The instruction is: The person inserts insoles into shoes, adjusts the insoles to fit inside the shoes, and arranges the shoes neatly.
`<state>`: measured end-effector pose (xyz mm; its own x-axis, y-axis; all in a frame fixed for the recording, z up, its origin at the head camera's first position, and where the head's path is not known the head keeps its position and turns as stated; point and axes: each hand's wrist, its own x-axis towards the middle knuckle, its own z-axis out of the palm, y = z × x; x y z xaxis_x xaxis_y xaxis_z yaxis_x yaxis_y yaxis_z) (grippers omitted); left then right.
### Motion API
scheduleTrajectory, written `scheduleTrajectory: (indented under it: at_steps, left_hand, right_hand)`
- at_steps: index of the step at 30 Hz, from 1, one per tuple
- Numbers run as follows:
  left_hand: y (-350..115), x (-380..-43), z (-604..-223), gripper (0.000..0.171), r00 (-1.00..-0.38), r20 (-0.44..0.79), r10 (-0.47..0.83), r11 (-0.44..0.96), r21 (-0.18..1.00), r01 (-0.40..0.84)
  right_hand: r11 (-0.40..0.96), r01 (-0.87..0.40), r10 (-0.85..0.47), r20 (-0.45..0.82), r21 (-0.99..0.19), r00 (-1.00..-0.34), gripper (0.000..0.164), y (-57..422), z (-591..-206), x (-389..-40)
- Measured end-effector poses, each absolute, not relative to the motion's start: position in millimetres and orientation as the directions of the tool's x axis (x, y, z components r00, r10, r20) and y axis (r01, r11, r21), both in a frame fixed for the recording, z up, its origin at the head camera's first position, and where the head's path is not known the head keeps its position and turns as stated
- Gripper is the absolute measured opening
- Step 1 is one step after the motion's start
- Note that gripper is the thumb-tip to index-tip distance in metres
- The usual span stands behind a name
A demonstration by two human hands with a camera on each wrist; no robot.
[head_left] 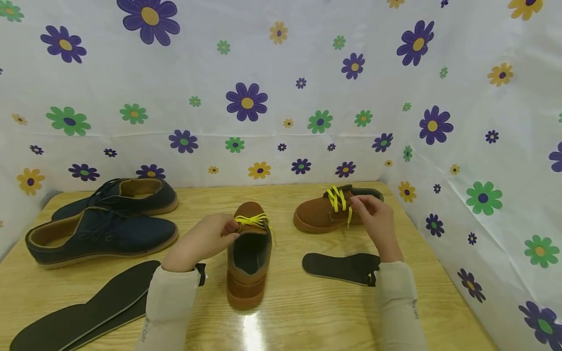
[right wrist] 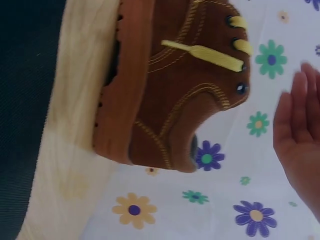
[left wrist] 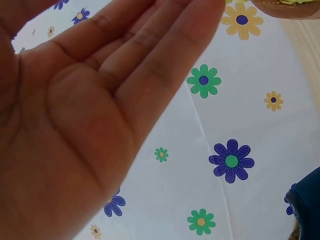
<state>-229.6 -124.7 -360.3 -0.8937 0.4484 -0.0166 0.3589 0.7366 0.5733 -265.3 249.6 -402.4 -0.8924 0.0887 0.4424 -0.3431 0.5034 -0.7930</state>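
Two brown shoes, one for each of my hands

I have a brown shoe [head_left: 248, 278] in the middle of the frame, heel towards me and toe away, presumably so its lacing faces my left hand [head_left: 204, 241]. My fingers there reach the edge of the lacing beside the yellow lace [head_left: 252, 221]; their tips are too hidden for me to tell whether they pinch it. My right hand [head_left: 379, 219], right of centre, is by the second brown shoe [head_left: 313, 213], which lies toe to the left, perhaps to give me its side eyelets. Those fingers are extended and released, and the wrist view shows them clear of that shoe.

Both shoes look like suede, with a paler tan sole. On the second, yellow stitching runs along the seams, a flat yellow lace [head_left: 335, 197] leaves one end hanging down the side, and the eyelet nearest the collar looks unthreaded. The black insole [head_left: 327, 264] below it and the navy shoes [head_left: 103, 236] at the left seem set aside to free my middle ground
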Motion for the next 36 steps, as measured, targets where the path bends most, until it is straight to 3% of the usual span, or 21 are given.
scheduleTrajectory:
  at_steps: [5, 10, 14, 23, 28, 36]
  left_hand:
    - [-125, -229, -358, 0.016, -0.895, -0.013, 0.445, 0.735, 0.577, 0.357]
    - [-126, -227, -356, 0.015, -0.896, -0.009, 0.443, 0.732, 0.581, 0.356]
    - [-126, -225, -355, 0.013, -0.899, -0.011, 0.438, 0.728, 0.592, 0.347]
    - [-127, -225, -356, 0.013, -0.901, -0.008, 0.434, 0.735, 0.581, 0.349]
    - [-127, -226, -356, 0.013, -0.9, -0.005, 0.436, 0.734, 0.58, 0.353]
    - [-128, -226, -355, 0.012, -0.902, 0.0, 0.432, 0.734, 0.581, 0.351]
  right_hand:
    - [0.516, -0.355, 0.306, 0.554, -0.78, -0.774, 0.023, 256, -410, -274]
    - [0.558, -0.342, 0.381, 0.599, -0.756, -0.704, 0.019, 265, -415, -285]
    - [0.573, -0.251, 0.408, 0.537, -0.78, -0.738, 0.025, 278, -422, -295]
    - [0.562, -0.014, 0.337, 0.245, -0.827, -0.909, 0.048, 299, -424, -302]
    - [0.551, 0.02, 0.307, 0.18, -0.834, -0.935, 0.05, 300, -423, -305]
    - [0.57, 0.028, 0.351, 0.213, -0.821, -0.912, 0.041, 300, -427, -314]
